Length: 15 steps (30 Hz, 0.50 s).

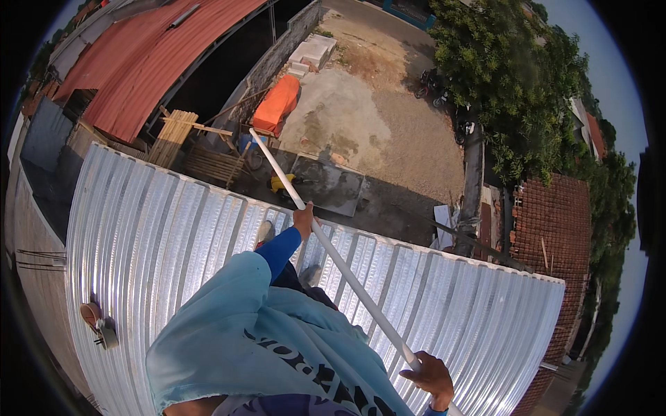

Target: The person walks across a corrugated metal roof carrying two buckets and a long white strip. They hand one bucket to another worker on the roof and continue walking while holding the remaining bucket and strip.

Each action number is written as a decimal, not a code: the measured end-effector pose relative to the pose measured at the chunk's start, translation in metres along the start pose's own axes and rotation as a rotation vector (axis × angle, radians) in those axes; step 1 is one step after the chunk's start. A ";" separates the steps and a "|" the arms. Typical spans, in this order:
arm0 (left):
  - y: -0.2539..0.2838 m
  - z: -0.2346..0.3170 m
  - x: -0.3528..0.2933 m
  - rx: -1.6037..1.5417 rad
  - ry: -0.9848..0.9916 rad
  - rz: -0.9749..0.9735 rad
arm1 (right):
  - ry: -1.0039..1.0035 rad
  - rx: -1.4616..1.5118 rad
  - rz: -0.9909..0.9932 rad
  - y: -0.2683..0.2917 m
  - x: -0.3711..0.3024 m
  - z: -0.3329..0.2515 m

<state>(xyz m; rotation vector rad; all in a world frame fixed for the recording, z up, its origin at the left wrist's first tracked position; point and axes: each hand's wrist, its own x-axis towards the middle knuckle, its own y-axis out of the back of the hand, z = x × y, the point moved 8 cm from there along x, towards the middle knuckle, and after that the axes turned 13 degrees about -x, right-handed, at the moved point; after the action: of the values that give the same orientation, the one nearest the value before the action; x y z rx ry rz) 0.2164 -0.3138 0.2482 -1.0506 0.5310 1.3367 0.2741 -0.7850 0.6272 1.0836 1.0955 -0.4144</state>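
A long white pipe [354, 281] slants across the view, from beyond the roof edge down to the lower right. My left hand [304, 220] is closed round it near the far edge of the metal roof [479, 305]. Lower down, close to the pipe's near end, my right hand [431, 378] is wrapped over it. The far tip of the pipe sticks out past the roof edge, above the yard. Under me lies the shiny ribbed sheeting, with my grey shoes [310, 275] on it near the edge.
The roof drops off at its far edge to a yard [409, 132]. Below are a person in yellow [281, 184], an orange tarp [277, 104] and wooden planks [173, 135]. Some small items [99, 326] lie on the roof at left. A tree [513, 76] rises at right.
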 end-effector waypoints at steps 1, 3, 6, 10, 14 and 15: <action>0.000 0.011 0.018 -0.028 -0.005 -0.022 | -0.063 -0.029 0.099 0.009 -0.014 0.018; 0.018 0.053 0.050 -0.056 -0.073 -0.008 | -0.119 -0.239 0.349 0.054 -0.047 -0.028; 0.071 0.106 0.089 -0.140 -0.177 0.021 | -0.110 -0.395 0.477 0.094 -0.053 -0.081; 0.050 0.132 0.099 -0.075 -0.109 0.079 | -0.061 -0.240 0.449 0.086 -0.028 -0.062; 0.084 0.180 0.115 -0.103 -0.142 0.116 | 0.011 -0.264 0.456 0.128 -0.020 -0.120; 0.089 0.189 0.119 -0.074 -0.123 0.184 | 0.030 -0.283 0.452 0.134 -0.020 -0.131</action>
<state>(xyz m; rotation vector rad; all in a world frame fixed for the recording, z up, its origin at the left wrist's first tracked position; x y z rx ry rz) 0.1111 -0.1008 0.2120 -0.9898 0.4985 1.5832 0.2982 -0.6149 0.7050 1.0474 0.8698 0.1143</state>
